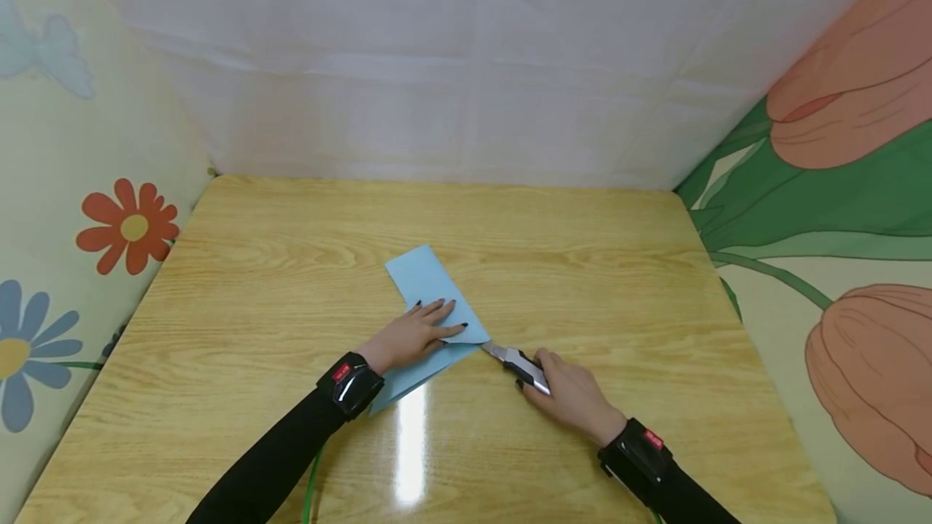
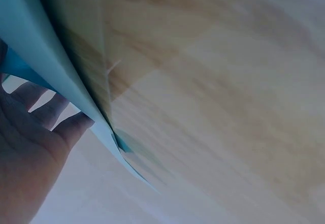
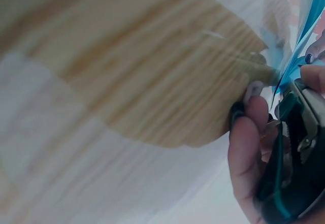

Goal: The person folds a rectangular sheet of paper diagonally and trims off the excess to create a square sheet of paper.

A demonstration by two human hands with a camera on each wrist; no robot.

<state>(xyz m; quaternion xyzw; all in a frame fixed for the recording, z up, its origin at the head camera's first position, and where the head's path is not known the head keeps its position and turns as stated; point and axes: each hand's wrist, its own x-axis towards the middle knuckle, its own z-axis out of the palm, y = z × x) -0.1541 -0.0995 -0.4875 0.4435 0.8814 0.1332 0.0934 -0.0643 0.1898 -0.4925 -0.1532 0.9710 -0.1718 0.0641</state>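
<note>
A folded sheet of light blue paper (image 1: pixel 425 272) lies at an angle near the middle of the table. My left hand (image 1: pixel 409 338) rests on it with fingers spread, pressing it down. In the left wrist view, the paper's folded edge (image 2: pixel 56 51) runs past those fingers, and its layers stand slightly apart. My right hand (image 1: pixel 575 399) grips a silver and black utility knife (image 1: pixel 527 370). The knife's blade meets the paper's right corner, at the end of the fold. In the right wrist view, fingers wrap around the knife body (image 3: pixel 284 196), while the blade tip is hidden between the layers.
The wood-grain table (image 1: pixel 582 265) has a glossy surface with a bright light reflection below the paper. A white cloth backdrop (image 1: pixel 451 87) hangs behind the table. Flower-patterned panels (image 1: pixel 131 229) stand at both sides. A green cord (image 1: pixel 311 483) runs beside my left forearm.
</note>
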